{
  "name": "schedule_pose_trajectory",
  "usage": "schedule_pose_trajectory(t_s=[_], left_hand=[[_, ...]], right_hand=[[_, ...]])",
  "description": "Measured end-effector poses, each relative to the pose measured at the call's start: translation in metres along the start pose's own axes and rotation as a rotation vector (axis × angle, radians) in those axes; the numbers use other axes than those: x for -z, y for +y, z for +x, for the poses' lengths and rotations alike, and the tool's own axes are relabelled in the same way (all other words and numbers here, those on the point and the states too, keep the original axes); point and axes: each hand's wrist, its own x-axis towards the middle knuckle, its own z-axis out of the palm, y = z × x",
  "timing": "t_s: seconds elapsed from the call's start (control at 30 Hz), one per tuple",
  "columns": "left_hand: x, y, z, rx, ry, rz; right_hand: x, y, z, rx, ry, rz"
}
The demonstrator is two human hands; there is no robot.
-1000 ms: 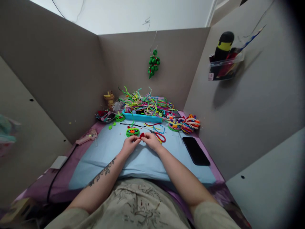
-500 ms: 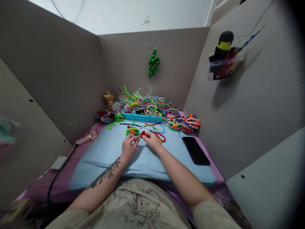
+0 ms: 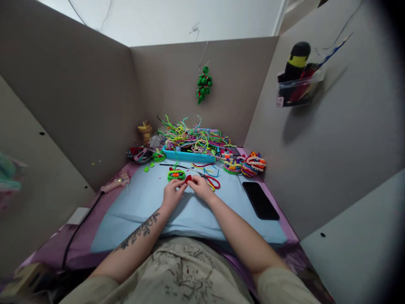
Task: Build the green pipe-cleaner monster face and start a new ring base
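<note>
Red piece (image 3: 188,178) in right fingers (image 3: 194,180), long axis aslant, upper end rightward.

Between your left hand (image 3: 172,192) and right hand (image 3: 201,188): craft piece (image 3: 188,179). Just beyond your left: figure (image 3: 176,176). Beside your right: scissors (image 3: 217,183). Behind these, a tray (image 3: 190,156) bears pipe cleaners (image 3: 196,137). Glue gun (image 3: 115,184) lies left; phone (image 3: 260,201), right.

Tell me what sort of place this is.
Probably a craft workstation: colourful fuzzy stems heaped in a blue tray, what looks like a pink glue gun, and grey panels on three sides.
</note>
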Motion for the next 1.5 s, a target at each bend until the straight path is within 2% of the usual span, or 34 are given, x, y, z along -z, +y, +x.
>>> schedule_pose_trajectory(t_s=[0.3,0.7,1.07,1.5], left_hand=[[0.003,0.005,0.003,0.043,-0.013,-0.091],[0.003,0.008,0.002,0.039,-0.051,-0.082],[0.001,-0.002,0.006,0.081,-0.068,-0.109],[-0.001,-0.003,0.002,-0.023,-0.005,-0.083]], right_hand=[[0.0,0.001,0.0,0.008,-0.022,-0.028],[-0.002,0.003,-0.001,0.023,-0.03,-0.068],[0.0,0.001,0.001,-0.027,0.011,0.04],[0.0,-0.002,0.001,-0.122,-0.038,0.168]])
